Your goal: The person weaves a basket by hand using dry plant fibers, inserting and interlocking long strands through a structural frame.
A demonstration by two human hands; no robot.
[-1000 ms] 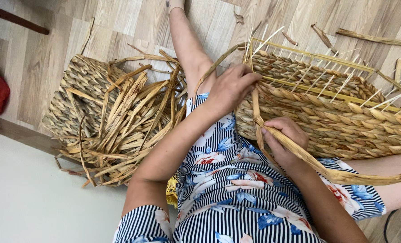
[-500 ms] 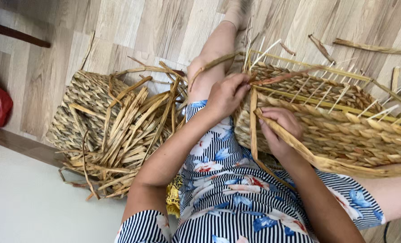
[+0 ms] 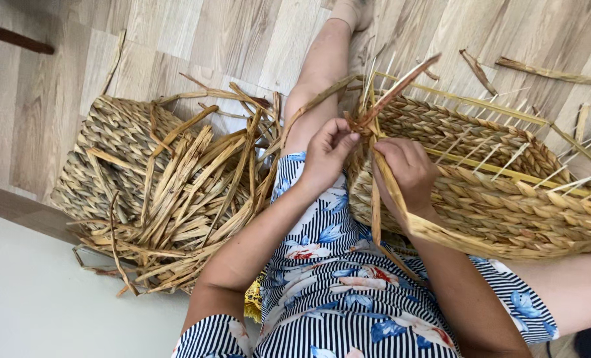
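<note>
— Basket [image 3: 501, 199], half woven, rests on the lap against a striped floral dress [image 3: 348, 292]. What do you see from your desk?

— I see the right hand [image 3: 411, 174] closed around a flat straw strand [image 3: 383, 192] at the rim, and the left hand [image 3: 327, 156] pinching the same strand just above.

— How would it handle?

— Light, I judge, and dry: the strand bends but could split; best taken near the weave. Farther off, loose straw [image 3: 183, 199] lies piled on a finished woven piece [image 3: 103, 152] on the wooden floor [image 3: 176, 40].
</note>
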